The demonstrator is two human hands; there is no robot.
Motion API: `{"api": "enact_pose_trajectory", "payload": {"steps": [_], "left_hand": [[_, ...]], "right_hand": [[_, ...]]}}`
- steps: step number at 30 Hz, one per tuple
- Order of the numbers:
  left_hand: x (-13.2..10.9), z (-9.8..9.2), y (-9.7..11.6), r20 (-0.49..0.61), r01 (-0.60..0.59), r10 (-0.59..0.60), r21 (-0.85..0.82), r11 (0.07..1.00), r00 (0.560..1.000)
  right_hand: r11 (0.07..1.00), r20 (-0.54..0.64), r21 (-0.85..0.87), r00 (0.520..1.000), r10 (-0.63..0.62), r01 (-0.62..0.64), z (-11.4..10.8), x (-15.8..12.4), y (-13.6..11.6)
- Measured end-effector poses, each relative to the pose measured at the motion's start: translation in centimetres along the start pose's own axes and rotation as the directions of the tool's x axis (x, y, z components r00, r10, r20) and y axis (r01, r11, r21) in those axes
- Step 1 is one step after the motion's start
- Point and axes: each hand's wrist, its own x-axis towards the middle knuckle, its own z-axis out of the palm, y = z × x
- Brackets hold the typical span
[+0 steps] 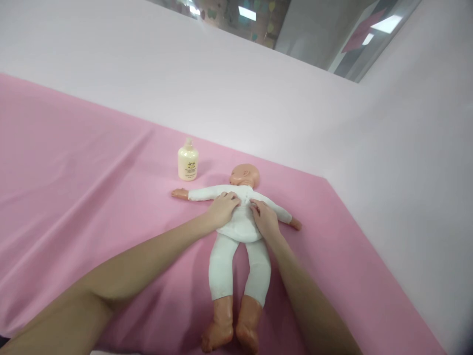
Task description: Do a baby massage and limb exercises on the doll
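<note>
A baby doll (236, 231) in white clothes lies on a pink sheet (92, 187), head toward the wall, arms spread, bare feet toward me. My left hand (222, 208) rests on the left side of its torso, fingers curled onto the white cloth. My right hand (265, 218) presses on the right side of the torso, fingers bent against the cloth. Both hands touch the doll near the chest. Whether they pinch the fabric is unclear.
A small cream-coloured bottle (188, 160) stands upright on the sheet just left of the doll's head. A pale wall (258, 98) runs behind and to the right. The sheet has long folds on the left.
</note>
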Motion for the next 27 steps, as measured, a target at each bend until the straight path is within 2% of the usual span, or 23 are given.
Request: {"api": "enact_pose_trajectory", "payload": {"steps": [6, 9, 12, 19, 23, 27], "left_hand": [[0.3, 0.3, -0.1, -0.043, 0.065, -0.064, 0.014, 0.998, 0.997], [0.4, 0.4, -0.1, -0.054, 0.068, -0.066, 0.022, 0.997, 0.996], [0.5, 0.5, 0.1, -0.060, 0.080, -0.077, 0.038, 0.996, 0.995], [0.5, 0.7, 0.5, -0.049, 0.097, -0.092, 0.107, 0.990, 0.994], [0.3, 0.5, 0.5, -0.095, 0.080, -0.070, 0.103, 0.992, 0.993], [0.0, -0.3, 0.9, -0.090, 0.064, -0.053, 0.127, 0.990, 0.995]], "right_hand": [[0.985, -0.049, 0.175, 0.999, 0.014, -0.005, 0.6, 0.5, 1.1], [0.986, -0.121, 0.150, 0.991, -0.054, 0.072, 1.0, 0.5, 1.5], [0.981, -0.113, 0.159, 0.989, -0.095, 0.112, 1.1, 0.6, 1.7], [0.969, -0.052, 0.246, 0.999, 0.009, 0.004, 1.1, 0.7, 2.2], [0.980, -0.029, 0.193, 0.998, -0.049, 0.054, 1.2, 1.0, 2.3], [0.999, 0.016, 0.030, 0.999, -0.043, 0.043, 1.1, 0.8, 1.2]]}}
